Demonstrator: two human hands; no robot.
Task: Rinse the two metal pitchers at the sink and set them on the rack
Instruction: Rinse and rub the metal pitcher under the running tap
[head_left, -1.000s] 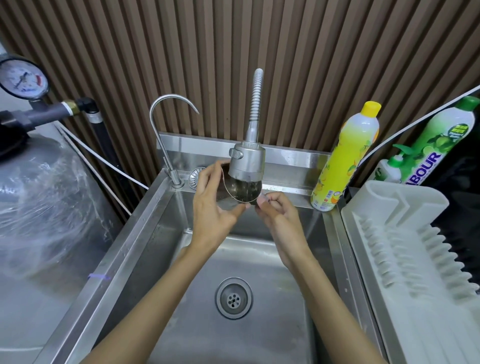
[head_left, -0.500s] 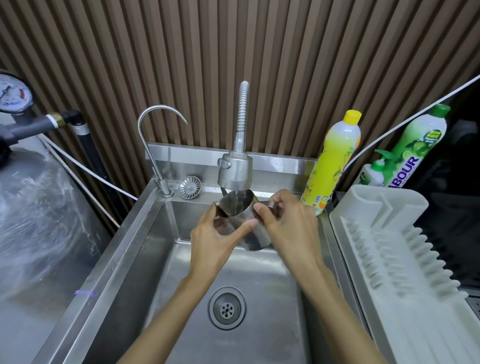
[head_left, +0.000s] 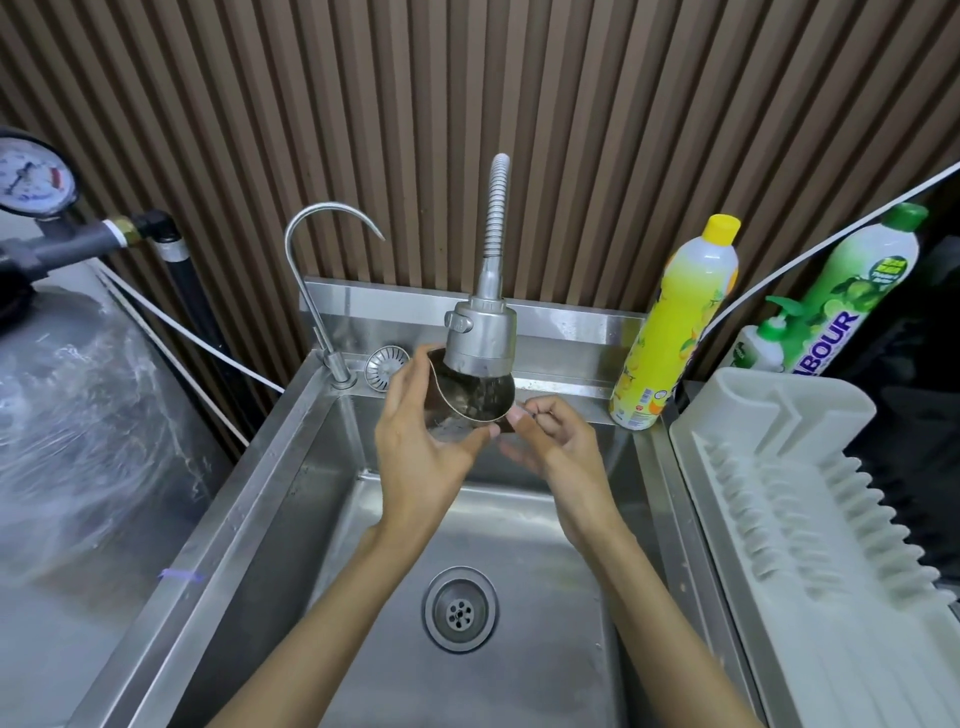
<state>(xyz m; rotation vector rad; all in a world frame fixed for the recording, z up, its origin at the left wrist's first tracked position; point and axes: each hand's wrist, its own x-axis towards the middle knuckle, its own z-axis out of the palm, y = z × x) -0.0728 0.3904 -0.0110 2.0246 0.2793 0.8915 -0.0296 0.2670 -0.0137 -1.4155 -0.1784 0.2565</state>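
Observation:
A small metal pitcher (head_left: 470, 402) is held upright under the spray head (head_left: 480, 332) of the flexible tap, and water falls into its open mouth. My left hand (head_left: 423, 441) wraps round the pitcher's body from the left, thumb under its front. My right hand (head_left: 553, 439) pinches the pitcher's handle at the right side, fingers curled. Both are above the back of the steel sink (head_left: 291, 467). The white dish rack (head_left: 810, 519) stands to the right of the sink with nothing on it. Only one pitcher is in view.
A thin gooseneck tap (head_left: 317, 270) and a loose strainer (head_left: 387, 366) sit at the sink's back left. A yellow soap bottle (head_left: 675, 327) and green bottles (head_left: 841, 306) stand at the back right. The drain (head_left: 461, 609) is below my arms. A plastic-wrapped tank (head_left: 67, 415) is at left.
Half a second ago the pitcher was lower and tilted in front of the spray head; now it is raised upright under the spray again, as it was one second ago.

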